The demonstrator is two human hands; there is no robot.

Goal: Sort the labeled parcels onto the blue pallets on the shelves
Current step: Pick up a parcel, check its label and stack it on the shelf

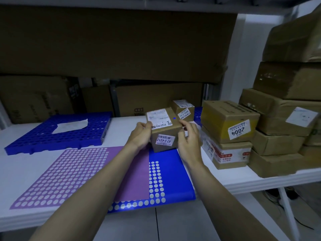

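Both forearms reach out from the bottom of the view, and between them the left hand [140,134] and right hand [188,138] hold a small brown parcel [164,131], the left curled round its left edge and the right cupping its right side with fingers bent against the cardboard, so the grip is a two-sided clasp on the box. Taking that parcel as the landmark: it is tilted with its white shipping label facing up and a second sticker reading 17-3-4312 on the near face, upside down from here; I judge it is held this way so the code can be read before choosing a spot. Just below and in front of it lies the near blue pallet [173,171], partly covered by a purple perforated sheet [83,171] that spreads to the left; whether the parcel's lower edge touches the pallet I cannot tell. Well to its left sits another blue pallet [52,136], carrying only a crumpled white paper [71,126]. Just behind the parcel stands a second small parcel [184,109] marked 17-2-3204, seemingly on blue grid at the back. To its right is a yellow-banded box [227,120] labelled 2004, stacked on a taped white-and-brown box [227,153], and farther right rises a pile of brown cartons [284,119] on the white shelf [22,164]
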